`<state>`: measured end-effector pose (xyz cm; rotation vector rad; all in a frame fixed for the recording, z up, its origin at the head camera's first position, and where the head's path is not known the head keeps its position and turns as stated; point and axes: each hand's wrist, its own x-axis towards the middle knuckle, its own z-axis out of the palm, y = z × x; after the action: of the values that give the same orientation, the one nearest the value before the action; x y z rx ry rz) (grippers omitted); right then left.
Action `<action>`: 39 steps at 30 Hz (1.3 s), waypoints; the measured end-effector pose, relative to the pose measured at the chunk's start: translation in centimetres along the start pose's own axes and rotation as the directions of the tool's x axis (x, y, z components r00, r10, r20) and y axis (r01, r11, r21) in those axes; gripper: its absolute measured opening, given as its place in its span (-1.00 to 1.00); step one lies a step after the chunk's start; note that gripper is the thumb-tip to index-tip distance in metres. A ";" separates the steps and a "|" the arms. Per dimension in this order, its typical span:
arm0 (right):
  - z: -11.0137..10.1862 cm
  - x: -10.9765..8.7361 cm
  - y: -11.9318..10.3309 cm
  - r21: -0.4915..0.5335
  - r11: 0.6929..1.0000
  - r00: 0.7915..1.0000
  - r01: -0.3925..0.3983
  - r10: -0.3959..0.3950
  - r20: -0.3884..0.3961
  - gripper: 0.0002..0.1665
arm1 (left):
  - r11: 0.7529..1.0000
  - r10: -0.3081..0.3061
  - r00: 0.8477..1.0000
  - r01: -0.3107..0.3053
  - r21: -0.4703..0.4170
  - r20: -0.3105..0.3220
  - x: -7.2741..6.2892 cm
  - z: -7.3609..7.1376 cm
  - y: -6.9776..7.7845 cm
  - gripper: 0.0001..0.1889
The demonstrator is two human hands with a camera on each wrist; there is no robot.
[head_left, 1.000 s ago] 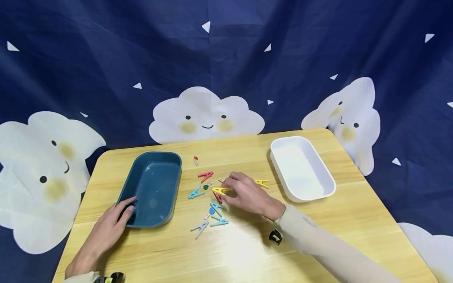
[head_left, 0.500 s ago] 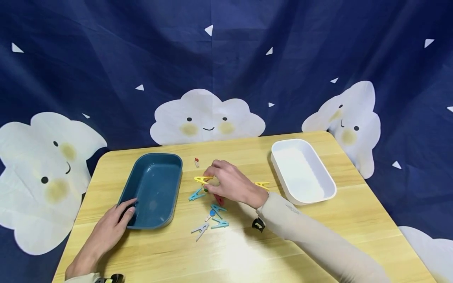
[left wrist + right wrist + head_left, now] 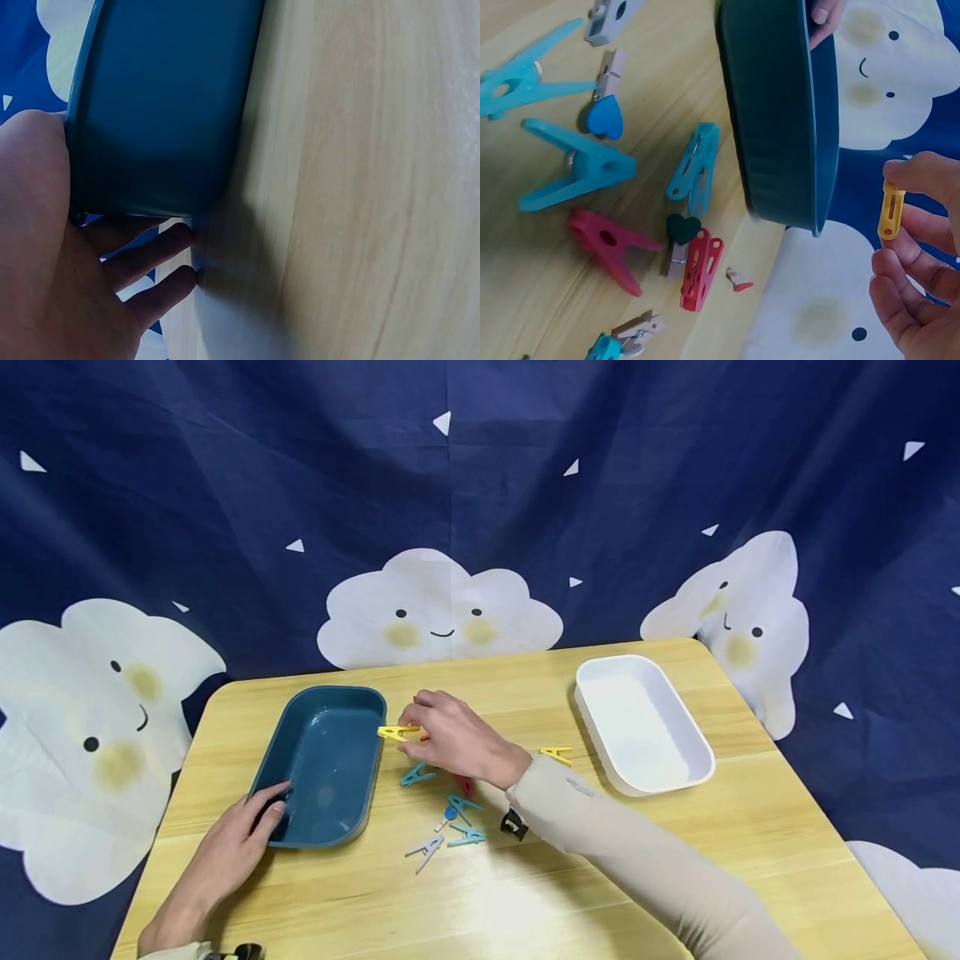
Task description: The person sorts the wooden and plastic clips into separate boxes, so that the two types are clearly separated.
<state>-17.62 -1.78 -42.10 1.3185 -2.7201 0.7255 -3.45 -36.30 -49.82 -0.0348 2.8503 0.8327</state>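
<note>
My right hand point(image 3: 453, 737) pinches a yellow clothespin point(image 3: 396, 732) between thumb and fingers, at the right rim of a dark blue plastic bin point(image 3: 322, 760). In the right wrist view the yellow clothespin point(image 3: 890, 212) is seen end-on, clear of the table. My left hand point(image 3: 232, 839) holds the bin's near left corner by the rim; in the left wrist view several fingers point(image 3: 161, 292) lie outside the wall. Below the right hand lie light blue clothespins point(image 3: 581, 165), red clothespins point(image 3: 701, 270), and small wooden pegs with a blue heart point(image 3: 604, 117) and a green heart point(image 3: 682, 228).
A white plastic bin point(image 3: 637, 727) stands at the right, nothing visible inside. Another yellow clothespin point(image 3: 556, 754) lies to its left. A pale grey clothespin point(image 3: 427, 850) lies near the front of the group on the wooden table point(image 3: 390, 910). A dark blue cloud-print curtain point(image 3: 510, 485) hangs behind.
My right hand has carried the yellow clothespin from the middle of the group leftward and away from me, to the blue bin's right edge. The left hand has stayed on the bin.
</note>
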 end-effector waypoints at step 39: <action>4.7 6.8 -3.0 -0.136 0.991 0.989 0.000 0.021 0.147 -0.61 | 1.000 0.012 1.000 -0.012 0.003 -0.012 0.0 0.0 -0.1 -0.43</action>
<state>-18.88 -10.34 -43.54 1.3809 -2.8335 0.4503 -3.49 -36.39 -49.90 -0.0219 2.8658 0.8334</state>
